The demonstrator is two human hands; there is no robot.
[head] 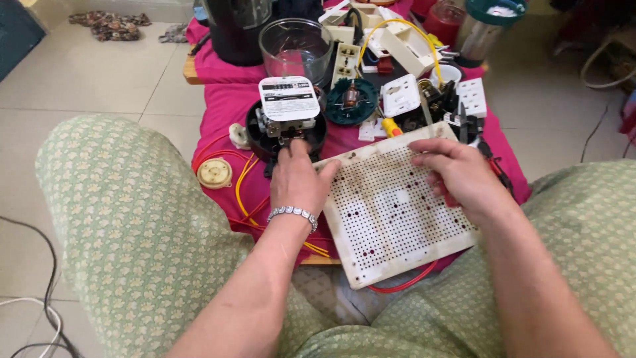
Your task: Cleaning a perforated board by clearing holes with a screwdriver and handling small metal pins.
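Note:
A white perforated board (391,219) lies tilted across the pink cloth (225,106) in front of me. My left hand (296,180), with a bracelet on the wrist, rests at the board's upper left corner, and its fingers touch the black round meter (286,122) with a white face plate. On the board's upper right part lies my right hand (460,176), fingers curled over the edge; something red shows under the palm, too hidden to tell what.
Sockets (400,95), a green motor part (351,101), a screwdriver (391,126), a glass jar (295,46) and wires crowd the cloth behind the board. A cream round cap (214,173) lies left. My knees in green patterned fabric flank the work. Cables trail at bottom left.

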